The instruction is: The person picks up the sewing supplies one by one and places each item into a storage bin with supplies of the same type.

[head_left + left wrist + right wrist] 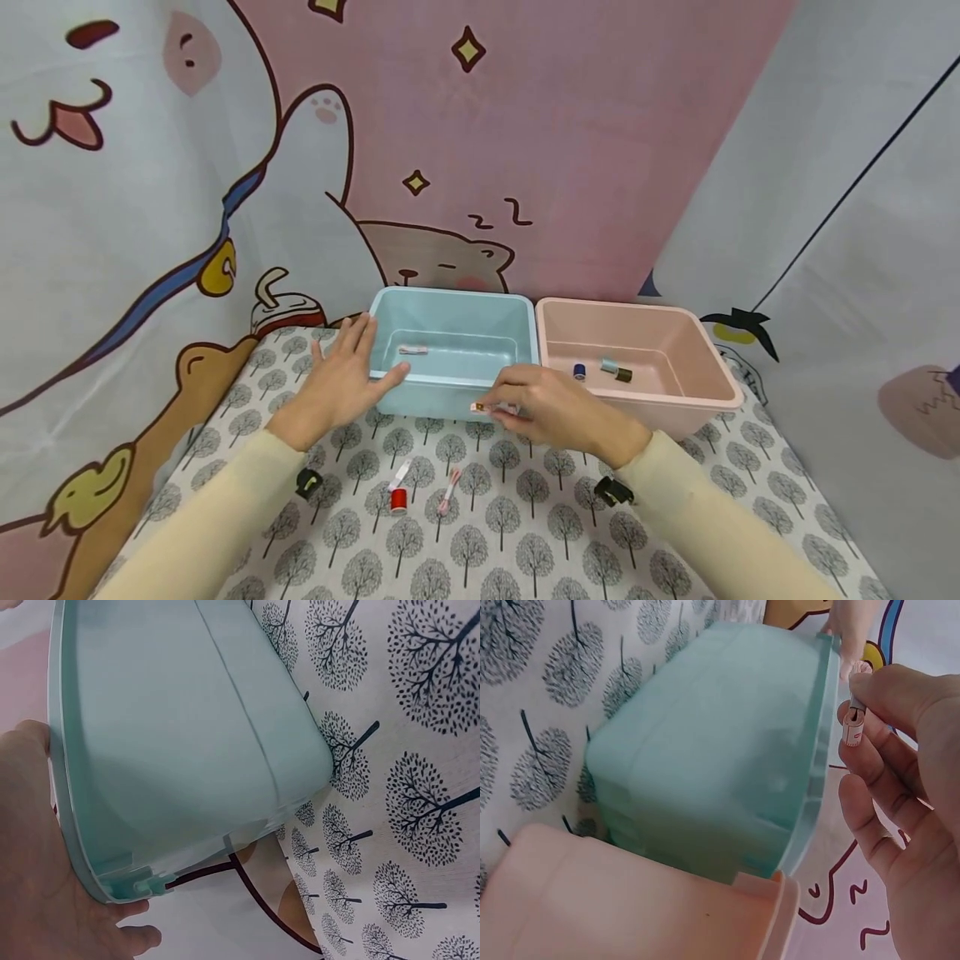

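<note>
My right hand [536,404] pinches a small rolled tape measure [853,729], white with pinkish printing, between thumb and fingers. It is held just above the front rim of the light blue bin [453,380]. My left hand [330,387] rests at that bin's front left corner, fingers straight and spread, thumb near the front rim. Inside the blue bin lies a small pale pink bundle [412,350]. The pink bin [705,400] beside it contains a navy thread spool [579,372], a light blue spool [609,365] and a dark green spool [623,375].
On the tree-print cloth [534,517] in front of the bins lie a red thread spool [398,501], a narrow white piece [401,474] and a thin pink-and-white bundle [450,490]. A cartoon-print curtain [570,150] hangs right behind the bins.
</note>
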The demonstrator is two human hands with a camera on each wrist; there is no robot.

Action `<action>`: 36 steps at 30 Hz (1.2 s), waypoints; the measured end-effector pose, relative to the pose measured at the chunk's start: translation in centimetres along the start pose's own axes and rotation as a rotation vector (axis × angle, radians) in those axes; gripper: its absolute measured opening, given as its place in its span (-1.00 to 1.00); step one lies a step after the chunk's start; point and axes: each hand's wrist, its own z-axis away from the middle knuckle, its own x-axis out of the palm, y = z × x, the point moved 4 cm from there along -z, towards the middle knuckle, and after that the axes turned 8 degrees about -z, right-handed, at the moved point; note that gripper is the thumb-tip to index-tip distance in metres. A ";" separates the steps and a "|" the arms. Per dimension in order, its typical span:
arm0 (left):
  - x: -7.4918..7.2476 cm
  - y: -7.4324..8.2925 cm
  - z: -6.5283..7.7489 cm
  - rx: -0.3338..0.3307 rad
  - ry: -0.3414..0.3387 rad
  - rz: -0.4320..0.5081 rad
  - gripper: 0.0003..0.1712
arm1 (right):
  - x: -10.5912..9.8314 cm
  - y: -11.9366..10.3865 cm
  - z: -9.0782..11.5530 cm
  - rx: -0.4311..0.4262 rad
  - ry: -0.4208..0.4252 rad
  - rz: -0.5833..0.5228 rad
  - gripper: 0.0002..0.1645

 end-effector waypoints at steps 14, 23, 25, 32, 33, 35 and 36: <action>-0.1 0.4 -0.1 -0.003 -0.016 -0.037 0.36 | -2.3 3.1 -2.5 0.080 -0.012 -0.061 -0.77; -0.1 0.1 -0.1 -0.015 -0.019 -0.041 0.34 | -2.8 4.9 -5.1 0.043 0.026 -0.112 -0.78; -0.1 0.0 -0.2 -0.014 -0.018 -0.043 0.32 | -2.9 5.3 -5.7 0.056 0.021 -0.107 -0.77; 0.1 -0.1 -0.3 -0.007 -0.024 -0.042 0.36 | -2.9 6.7 -7.4 0.138 -0.021 -0.086 -0.78; 0.1 -0.1 -0.3 -0.007 -0.025 -0.040 0.37 | -2.9 6.9 -7.7 0.152 -0.028 -0.086 -0.78; 0.1 0.0 -0.3 -0.008 -0.027 -0.037 0.37 | -3.0 7.4 -8.2 0.180 -0.041 -0.079 -0.77; 0.1 0.0 -0.3 -0.009 -0.027 -0.035 0.37 | -3.0 7.6 -8.5 0.193 -0.047 -0.074 -0.76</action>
